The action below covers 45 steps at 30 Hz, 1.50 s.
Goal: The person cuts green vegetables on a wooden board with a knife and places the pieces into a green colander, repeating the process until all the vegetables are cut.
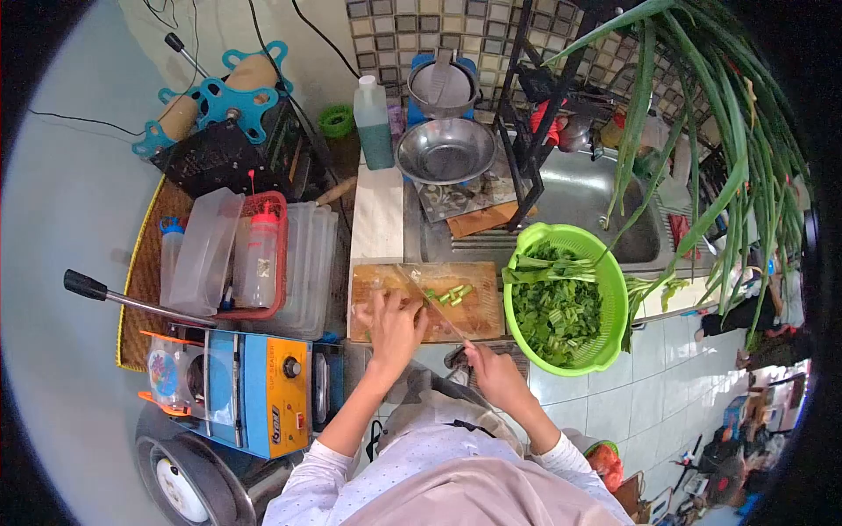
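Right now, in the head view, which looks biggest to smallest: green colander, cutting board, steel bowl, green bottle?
1. Colander and cutting board: nearly alike, the colander perhaps slightly bigger.
2. Steel bowl, though it sits farther from the camera, so this is unsure.
3. Bottle.

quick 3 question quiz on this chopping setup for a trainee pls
1. True or false: the right hand holds the knife.
2. What does the green colander hold? A whole onions, B chopped greens, C only water.
3. Fill in: the left hand rests on the wooden ____.
Key: 1 true; 2 B; 3 cutting board.
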Tool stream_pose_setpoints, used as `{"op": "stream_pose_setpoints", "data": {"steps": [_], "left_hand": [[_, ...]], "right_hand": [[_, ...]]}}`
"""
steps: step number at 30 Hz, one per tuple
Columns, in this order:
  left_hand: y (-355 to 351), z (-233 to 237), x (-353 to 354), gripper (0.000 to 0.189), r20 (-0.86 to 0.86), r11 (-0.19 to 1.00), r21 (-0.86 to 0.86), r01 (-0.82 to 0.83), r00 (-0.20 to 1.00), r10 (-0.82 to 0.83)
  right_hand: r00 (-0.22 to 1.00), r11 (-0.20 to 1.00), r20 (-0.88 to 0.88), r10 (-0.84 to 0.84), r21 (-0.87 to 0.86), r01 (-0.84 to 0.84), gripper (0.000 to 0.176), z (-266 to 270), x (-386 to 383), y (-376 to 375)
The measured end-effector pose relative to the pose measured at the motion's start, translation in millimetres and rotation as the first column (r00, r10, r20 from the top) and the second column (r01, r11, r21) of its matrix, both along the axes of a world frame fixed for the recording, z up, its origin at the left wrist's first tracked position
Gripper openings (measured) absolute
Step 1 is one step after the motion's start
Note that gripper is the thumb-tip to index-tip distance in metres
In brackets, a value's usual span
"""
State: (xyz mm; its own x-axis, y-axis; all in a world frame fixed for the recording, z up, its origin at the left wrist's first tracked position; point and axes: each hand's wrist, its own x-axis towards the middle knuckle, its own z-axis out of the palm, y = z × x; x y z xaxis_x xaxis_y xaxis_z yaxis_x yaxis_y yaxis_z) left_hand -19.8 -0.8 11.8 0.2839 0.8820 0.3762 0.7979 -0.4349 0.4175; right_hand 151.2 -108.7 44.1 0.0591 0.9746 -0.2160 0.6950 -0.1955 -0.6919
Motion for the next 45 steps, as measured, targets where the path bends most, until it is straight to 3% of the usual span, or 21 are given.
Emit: {"op": "stream_pose_setpoints", "data": {"steps": [2, 5, 9, 15, 19, 22, 25, 27, 31, 33, 37, 41, 45], "left_hand": [[-5.2, 7.3, -1.9, 0.013, -0.024, 1.000, -0.004, 0.000, 1.000, 0.000], [-0.9, -10.7, -9.0, 0.014, 0.086, 0.994, -0.103, 0.022, 0.996, -0.013], [-1.8, -0.3, -0.3, 0.015, 0.092, 0.997, -0.066, -0.027, 0.995, 0.033], [-1.7, 2.2, 1.7, 0.012, 0.139, 0.999, -0.017, -0.036, 0.990, 0.038], [-5.9, 9.1, 0.2, 0.011, 0.142, 0.998, 0.057, -0.042, 0.989, 0.033], [-6.3, 9.4, -0.5, 0.011, 0.097, 0.997, 0.050, -0.052, 0.994, 0.047], [-4.8, 6.5, -2.0, 0.011, 0.095, 0.999, 0.044, -0.030, 0.995, 0.026], [-2.0, 5.3, -2.0, 0.011, 0.106, 0.999, 0.031, -0.014, 0.994, 0.011], [-3.7, 8.3, -2.0, 0.012, 0.115, 1.000, 0.003, 0.003, 0.993, -0.003], [-3.8, 5.8, -0.3, 0.013, 0.119, 1.000, -0.008, 0.000, 0.993, 0.001], [-5.3, -2.3, -0.2, 0.016, 0.095, 1.000, 0.028, -0.005, 0.996, 0.002], [-8.4, 4.4, 1.6, 0.019, 0.060, 0.998, 0.068, -0.013, 0.998, 0.009], [-16.6, 15.1, 0.7, 0.020, -0.013, 0.994, 0.090, -0.065, 0.998, 0.067]], "right_hand": [[0.991, 0.999, -0.137, -0.006, 0.037, 0.011, 0.039, -2.2, 7.3, -3.5], [0.983, 0.999, -0.177, -0.048, 0.015, 0.051, 0.039, 3.0, 12.8, -13.5], [0.966, 0.989, -0.213, -0.145, -0.053, 0.137, 0.038, 20.0, 11.9, -21.1], [0.980, 0.998, -0.190, -0.057, 0.012, 0.060, 0.039, 22.6, 9.1, -21.7], [0.984, 0.998, -0.170, -0.048, -0.056, 0.039, 0.039, 18.4, 5.5, -23.1], [0.997, 1.000, -0.075, -0.017, -0.025, 0.015, 0.039, 20.9, 4.0, -22.7], [0.998, 0.997, -0.061, -0.027, -0.070, 0.023, 0.039, 22.8, 2.2, -21.7], [0.999, 0.992, 0.046, 0.013, -0.128, -0.007, 0.040, 24.9, 0.0, -20.1], [0.999, 0.989, 0.005, 0.051, -0.138, -0.050, 0.042, 15.3, 5.8, -13.4], [0.994, 0.994, -0.042, 0.105, 0.016, -0.104, 0.037, 16.9, 8.7, -5.5], [0.992, 0.991, 0.023, 0.127, -0.033, -0.126, 0.037, 6.0, 4.7, 2.9], [0.997, 0.997, 0.034, 0.066, -0.031, -0.065, 0.039, -1.5, -4.8, 11.0], [0.997, 0.998, -0.063, 0.054, 0.022, -0.053, 0.043, 1.4, 3.0, 6.1]]}}
